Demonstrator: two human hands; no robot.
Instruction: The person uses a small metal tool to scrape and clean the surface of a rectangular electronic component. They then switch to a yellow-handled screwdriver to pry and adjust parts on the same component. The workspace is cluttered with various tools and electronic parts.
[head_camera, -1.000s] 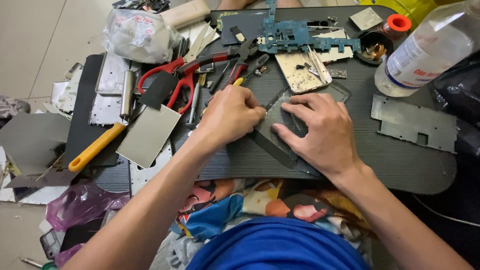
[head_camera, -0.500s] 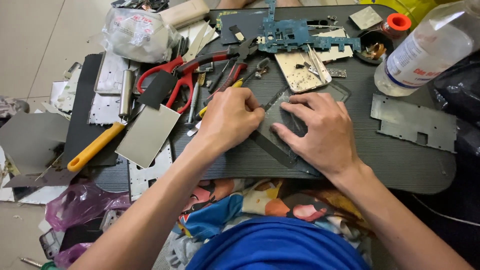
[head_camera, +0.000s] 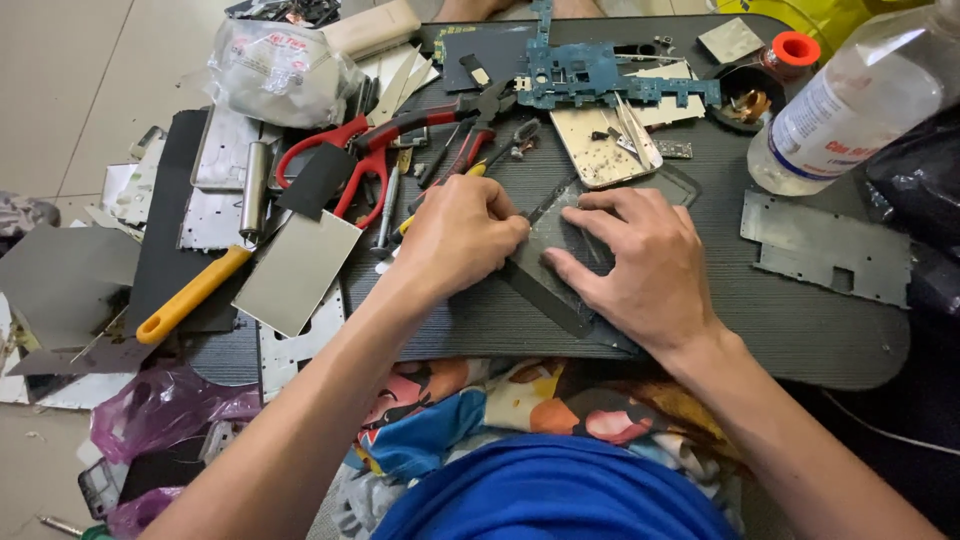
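I see my left hand (head_camera: 462, 236) curled nearly into a fist, fingertips pinched together against the left edge of the dark flat panel (head_camera: 560, 262) that lies near the front middle of the dark ribbed tabletop (head_camera: 800, 320); whether it pinches a small tool I cannot tell, since the fingers hide it; my right hand (head_camera: 640, 268) lies open and flat, fingers spread, pressing down on the same panel and covering most of its right half; the panel sits tilted, one corner pointing toward me; just behind my left hand lie red-handled pliers (head_camera: 365, 150) and red-handled cutters (head_camera: 470, 125), with a grey rectangular plate (head_camera: 296, 272) to the left and a yellow-handled tool (head_camera: 192, 295) further left still; at the back of the tabletop I see a blue-green circuit board (head_camera: 590, 78), and in front of it a pale phone back (head_camera: 600, 150) with tweezers (head_camera: 635, 130) on it; a clear plastic bottle (head_camera: 850, 100) lies at the far right, above a grey metal frame plate (head_camera: 825, 245).
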